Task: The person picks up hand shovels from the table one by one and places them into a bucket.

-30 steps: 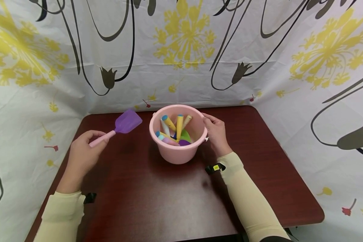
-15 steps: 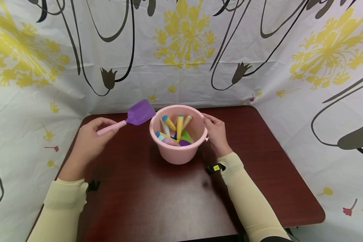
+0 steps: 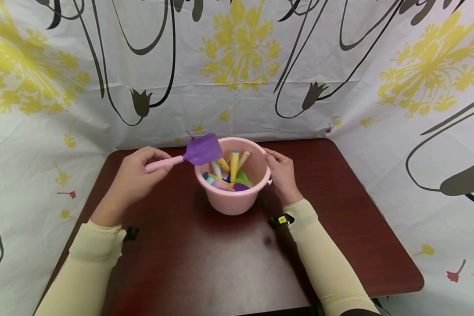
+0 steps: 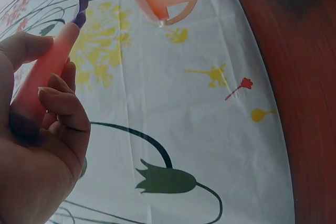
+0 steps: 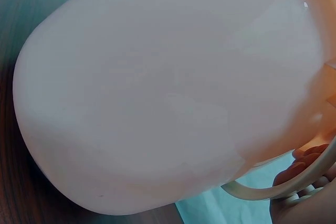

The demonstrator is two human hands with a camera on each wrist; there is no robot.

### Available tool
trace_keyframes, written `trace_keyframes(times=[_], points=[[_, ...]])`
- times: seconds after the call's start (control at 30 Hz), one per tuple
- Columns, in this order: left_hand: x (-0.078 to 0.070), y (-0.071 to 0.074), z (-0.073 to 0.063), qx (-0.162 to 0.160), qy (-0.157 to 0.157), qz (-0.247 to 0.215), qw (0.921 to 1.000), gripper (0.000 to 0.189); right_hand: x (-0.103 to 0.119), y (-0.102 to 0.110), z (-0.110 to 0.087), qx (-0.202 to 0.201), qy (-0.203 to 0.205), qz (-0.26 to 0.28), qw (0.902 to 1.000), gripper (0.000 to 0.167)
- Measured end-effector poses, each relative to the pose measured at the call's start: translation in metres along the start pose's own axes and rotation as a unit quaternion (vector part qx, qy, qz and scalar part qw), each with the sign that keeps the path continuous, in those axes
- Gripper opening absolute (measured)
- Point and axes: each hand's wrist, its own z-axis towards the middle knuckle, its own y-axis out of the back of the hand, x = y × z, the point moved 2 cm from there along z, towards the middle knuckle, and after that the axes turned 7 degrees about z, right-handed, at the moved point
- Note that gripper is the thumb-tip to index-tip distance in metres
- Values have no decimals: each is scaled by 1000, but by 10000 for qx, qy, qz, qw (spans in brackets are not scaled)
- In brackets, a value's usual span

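My left hand (image 3: 132, 184) grips the pink handle of a toy shovel (image 3: 203, 149) with a flat purple blade. The blade overlaps the left rim of a pink bucket (image 3: 232, 203) in the head view. Up close in the left wrist view, thumb and curled fingers wrap the shovel handle (image 4: 44, 77). On the bucket's right side my right hand (image 3: 283, 177) holds the rim, thumb toward the inside. The bucket wall (image 5: 157, 93) fills most of the right wrist view, with fingers (image 5: 302, 169) by its curved handle (image 5: 257, 193).
Several toys stand or lie in the bucket, among them a yellow handle with a blue end (image 3: 234, 164), a green piece (image 3: 242, 177) and a purple one (image 3: 241, 187). The dark red table (image 3: 205, 263) is bordered by a flower-printed sheet (image 3: 237, 109) behind and at the sides.
My left hand has carried the toy shovel rightward, from beside the bucket to where its blade overlaps the rim. The right hand and the bucket have stayed in place.
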Motion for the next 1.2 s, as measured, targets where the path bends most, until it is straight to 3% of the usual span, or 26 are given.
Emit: trace_keyframes(times=[0.27,0.73,0.97,1.2], points=[[-10,-17,13,214,-539,144,9982,14,-2,0,0,-7,18,23,10000,31],[-34,-42,36,1093,-654,204,9916,20,0,-1,0,-3,62,36,10000,32],[-51,-52,52,1521,-968,491,9824,15,2,1,-1,-3,50,23,10000,31],[-61,-61,66,2201,-958,903,9665,9,0,1,0,16,64,104,9999,32]])
